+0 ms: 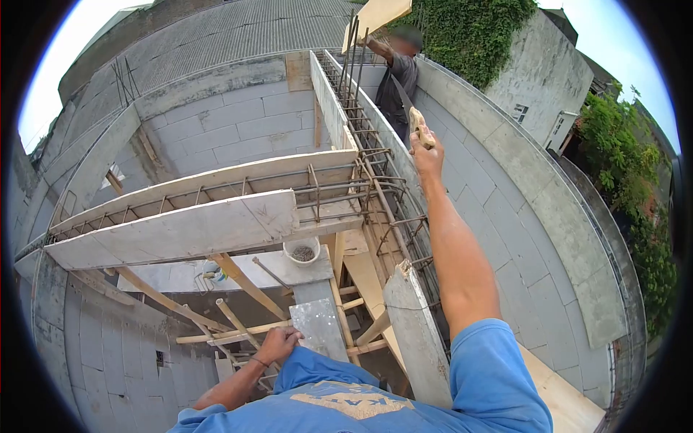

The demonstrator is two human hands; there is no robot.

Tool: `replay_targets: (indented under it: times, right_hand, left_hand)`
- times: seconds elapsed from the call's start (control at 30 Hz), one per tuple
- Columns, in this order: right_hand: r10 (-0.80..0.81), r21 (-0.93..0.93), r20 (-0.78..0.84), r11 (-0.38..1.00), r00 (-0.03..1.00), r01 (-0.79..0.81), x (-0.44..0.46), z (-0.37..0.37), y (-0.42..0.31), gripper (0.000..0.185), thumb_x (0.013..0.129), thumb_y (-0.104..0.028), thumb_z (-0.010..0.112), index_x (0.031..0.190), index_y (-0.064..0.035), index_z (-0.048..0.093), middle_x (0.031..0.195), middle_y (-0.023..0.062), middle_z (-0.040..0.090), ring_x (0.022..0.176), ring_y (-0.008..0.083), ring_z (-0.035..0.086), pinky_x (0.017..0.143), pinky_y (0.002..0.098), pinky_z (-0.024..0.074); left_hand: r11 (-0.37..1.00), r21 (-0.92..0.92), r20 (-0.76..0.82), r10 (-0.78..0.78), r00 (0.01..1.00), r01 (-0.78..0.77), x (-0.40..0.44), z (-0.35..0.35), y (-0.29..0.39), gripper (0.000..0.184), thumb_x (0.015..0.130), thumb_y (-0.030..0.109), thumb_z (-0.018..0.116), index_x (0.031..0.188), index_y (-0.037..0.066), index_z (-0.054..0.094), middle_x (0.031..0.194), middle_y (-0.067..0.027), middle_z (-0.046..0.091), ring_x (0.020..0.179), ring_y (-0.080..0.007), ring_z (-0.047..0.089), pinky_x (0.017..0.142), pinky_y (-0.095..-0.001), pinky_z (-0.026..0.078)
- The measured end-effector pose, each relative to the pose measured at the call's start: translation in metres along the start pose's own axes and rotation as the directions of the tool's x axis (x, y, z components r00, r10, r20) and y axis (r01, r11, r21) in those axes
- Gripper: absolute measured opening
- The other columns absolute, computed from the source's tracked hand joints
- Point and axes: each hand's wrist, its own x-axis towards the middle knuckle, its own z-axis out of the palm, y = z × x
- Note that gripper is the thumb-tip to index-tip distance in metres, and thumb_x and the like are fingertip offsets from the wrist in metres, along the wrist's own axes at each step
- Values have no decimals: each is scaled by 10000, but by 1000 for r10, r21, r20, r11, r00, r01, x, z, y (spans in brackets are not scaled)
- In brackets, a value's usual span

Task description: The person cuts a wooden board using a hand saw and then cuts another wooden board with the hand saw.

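Observation:
My right hand (428, 151) is raised at the end of an outstretched arm, closed round the wooden handle of a handsaw (416, 123). Its narrow dark blade points up and away, towards another person. Down by my blue shorts, my left hand (280, 346) has its fingers curled at the edge of a grey speckled board (317, 328); what they grip, if anything, is hidden. Ahead, formwork panels (173, 229) flank a cage of steel rebar (253, 189). A broken-ended panel (415, 328) stands upright below my right arm.
A co-worker in dark clothing (395, 90) stands beyond the formwork, one arm raised by a plywood piece (379, 20). Below are bamboo poles (245, 278), a hammer (271, 273) and a white bucket (302, 251) of grey material. Rebar ends stick up near the co-worker. Grey block walls (498, 216) surround the drop.

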Motion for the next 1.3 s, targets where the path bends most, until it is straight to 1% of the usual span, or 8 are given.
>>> replay_targets:
  times: [0.17, 0.3, 0.53, 0.7, 0.8, 0.97, 1.07, 1.3]
  right_hand:
    - [-17, -38, 1, 999, 1000, 17, -1, 1, -2, 250, 928, -184, 771, 1108, -18, 723, 872, 28, 684, 696, 112, 619, 624, 292, 531]
    - [36, -63, -11, 997, 999, -37, 3, -1, 5, 247, 927, -187, 771, 1110, -27, 725, 874, 30, 688, 704, 111, 623, 615, 288, 529]
    - [38, -78, -89, 996, 995, -45, 2, 0, 9, 256, 915, -199, 771, 1094, -25, 713, 886, 50, 695, 805, 159, 615, 767, 347, 499]
    - [32, -131, -104, 990, 994, -45, 7, -3, 16, 280, 904, -219, 778, 1094, -25, 709, 891, 67, 694, 828, 173, 616, 789, 356, 498]
    - [60, -182, -111, 980, 992, -80, 6, -1, 17, 287, 904, -227, 778, 1096, -27, 705, 891, 72, 696, 821, 184, 617, 786, 360, 497]
    - [82, -247, -122, 963, 989, -110, -1, -4, 5, 286, 912, -221, 768, 1111, -28, 695, 890, 94, 697, 815, 198, 620, 785, 364, 496]
    - [53, -240, -119, 968, 991, -80, -1, -2, 4, 300, 911, -224, 766, 1122, -26, 687, 892, 110, 702, 814, 214, 623, 785, 374, 497]
    - [73, -251, -110, 963, 991, -98, 0, -2, 5, 280, 916, -214, 760, 1121, -31, 704, 900, 101, 713, 816, 202, 629, 789, 366, 502]
  left_hand:
    - [818, -338, -83, 468, 880, -467, 46, -147, 168, 446, 1052, 271, 648, 1372, -39, 629, 1307, -140, 707, 1260, -220, 636, 1107, -374, 478]
    - [473, -587, -221, 687, 692, -657, 106, -203, 311, 721, 1038, 447, 644, 1501, -74, 458, 1537, -212, 507, 1454, -314, 477, 1203, -435, 415]
    - [568, -513, -347, 548, 761, -643, 298, -212, 498, 1074, 871, 492, 829, 1543, -158, 301, 1540, -261, 455, 1461, -344, 436, 1181, -430, 395]
    - [805, -375, -670, 106, 734, -459, 520, -181, 553, 1480, 671, 595, 919, 1560, -215, 57, 1551, -377, 400, 1468, -436, 420, 1193, -450, 387]
    - [874, -401, -784, -174, 596, -273, 544, -164, 584, 1525, 654, 592, 936, 1534, -233, 3, 1435, -335, 541, 1312, -393, 594, 1092, -422, 509]
    - [786, -473, -694, -53, 718, -398, 565, -158, 593, 1428, 687, 517, 922, 1589, -153, 39, 1372, -334, 596, 1239, -430, 641, 1082, -458, 520]
    - [827, -263, -791, 110, 602, -497, 568, -155, 612, 1263, 770, 403, 863, 1604, -123, 75, 1340, -343, 615, 1205, -446, 659, 1071, -470, 524]
    - [815, -495, -730, -202, 653, -300, 567, -160, 631, 915, 879, 138, 697, 1602, -91, 185, 1285, -344, 611, 1103, -441, 705, 969, -501, 586]
